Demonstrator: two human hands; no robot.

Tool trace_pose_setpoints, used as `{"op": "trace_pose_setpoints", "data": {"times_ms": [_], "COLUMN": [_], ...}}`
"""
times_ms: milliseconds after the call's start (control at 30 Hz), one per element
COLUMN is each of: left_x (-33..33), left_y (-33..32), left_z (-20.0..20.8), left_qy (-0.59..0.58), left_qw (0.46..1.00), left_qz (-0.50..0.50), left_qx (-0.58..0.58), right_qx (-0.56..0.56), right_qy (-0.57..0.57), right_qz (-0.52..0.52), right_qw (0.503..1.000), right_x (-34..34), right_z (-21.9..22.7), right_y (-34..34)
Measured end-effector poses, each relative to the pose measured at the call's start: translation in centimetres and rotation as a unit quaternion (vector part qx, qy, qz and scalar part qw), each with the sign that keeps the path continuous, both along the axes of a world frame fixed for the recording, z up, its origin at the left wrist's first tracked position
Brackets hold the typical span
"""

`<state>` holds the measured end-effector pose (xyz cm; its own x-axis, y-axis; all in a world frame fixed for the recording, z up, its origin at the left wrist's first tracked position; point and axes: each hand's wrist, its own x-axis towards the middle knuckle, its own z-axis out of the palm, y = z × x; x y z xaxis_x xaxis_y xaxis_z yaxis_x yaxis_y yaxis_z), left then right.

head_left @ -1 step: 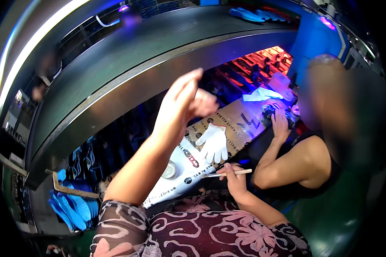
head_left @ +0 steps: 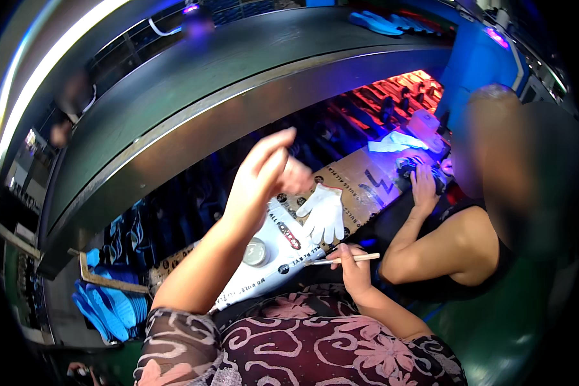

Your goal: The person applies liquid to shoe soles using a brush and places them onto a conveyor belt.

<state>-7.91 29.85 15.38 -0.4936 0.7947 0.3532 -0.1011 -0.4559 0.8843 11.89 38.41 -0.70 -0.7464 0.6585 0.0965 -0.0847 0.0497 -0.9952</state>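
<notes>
My left hand [head_left: 273, 170] is raised over the board, one finger pointing up and the others bent, slightly blurred; nothing shows in it. In my right hand [head_left: 355, 273] is a thin brush [head_left: 367, 257] with a pale handle, its tip pointing left above the edge of a white plastic sheet [head_left: 238, 283]. A round jar [head_left: 256, 252] with pale contents sits on that sheet, beside my left forearm. Just beyond the brush lies a white knitted glove [head_left: 325, 215], palm flat, partly on printed cardboard [head_left: 360, 186].
A green conveyor belt [head_left: 193, 71] with a metal side runs above a lower line of dark shoe-like pieces and a glowing red section [head_left: 399, 96]. Blue soles [head_left: 109, 309] are stacked at the lower left. At my right, a co-worker's hand [head_left: 424, 183] touches a dark, striped object.
My left hand has lowered and drawn back a little, showing more of the jar. My right hand stays almost still with the brush.
</notes>
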Motion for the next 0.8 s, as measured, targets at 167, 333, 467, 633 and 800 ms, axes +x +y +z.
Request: {"op": "trace_pose_setpoints", "data": {"times_ms": [167, 333, 467, 633, 800], "left_x": [-0.1, 6.1, 8.5, 9.0, 5.0], "left_y": [-17.7, -35.6, -48.1, -59.6, -67.8], "left_z": [-11.1, -17.8, -19.9, -17.7, -20.3], "left_qy": [-0.03, -0.149, -0.126, -0.009, -0.142], "left_qw": [0.958, 0.857, 0.76, 0.45, 0.521], "left_qz": [0.166, 0.259, 0.517, 0.825, 0.761], "left_qx": [-0.234, -0.421, -0.372, -0.343, -0.361], "right_qx": [-0.035, 0.07, 0.193, 0.206, 0.387], "right_qy": [-0.009, 0.115, 0.137, 0.069, 0.051], "right_qz": [0.051, 0.151, 0.365, 0.533, 0.615], "right_qw": [0.998, 0.979, 0.901, 0.818, 0.685], "right_x": [-3.0, -6.9, -14.8, -19.4, -24.2], "right_z": [-2.1, -1.3, 2.8, 4.6, 2.6], "right_y": [-2.4, -5.4, -12.8, -24.5, -35.0]}}
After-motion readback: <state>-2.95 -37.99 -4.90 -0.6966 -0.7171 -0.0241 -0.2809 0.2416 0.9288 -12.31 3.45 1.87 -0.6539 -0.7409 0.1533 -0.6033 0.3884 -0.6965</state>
